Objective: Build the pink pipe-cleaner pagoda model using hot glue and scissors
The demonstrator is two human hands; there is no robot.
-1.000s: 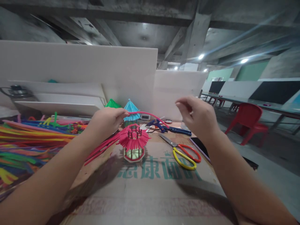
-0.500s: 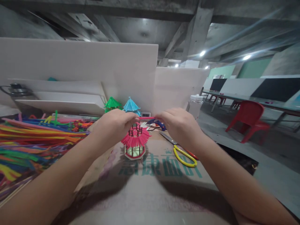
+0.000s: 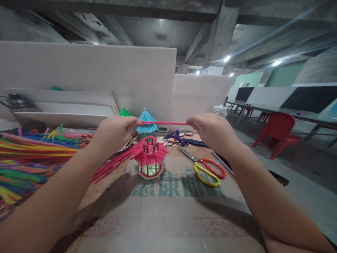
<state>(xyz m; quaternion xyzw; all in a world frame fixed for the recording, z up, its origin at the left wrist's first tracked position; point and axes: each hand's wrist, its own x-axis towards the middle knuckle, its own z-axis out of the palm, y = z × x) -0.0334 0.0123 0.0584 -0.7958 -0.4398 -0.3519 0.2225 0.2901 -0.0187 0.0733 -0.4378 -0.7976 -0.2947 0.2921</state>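
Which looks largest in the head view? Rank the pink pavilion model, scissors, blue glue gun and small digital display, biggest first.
1. Pink pavilion model and scissors: too alike to rank
2. Blue glue gun
3. Small digital display

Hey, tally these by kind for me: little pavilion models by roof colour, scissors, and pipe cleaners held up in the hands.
Pink pavilion model: 1
Blue pavilion model: 1
Green pavilion model, partly hidden: 1
Scissors: 1 pair
Held pink pipe cleaner: 1
Total: 5
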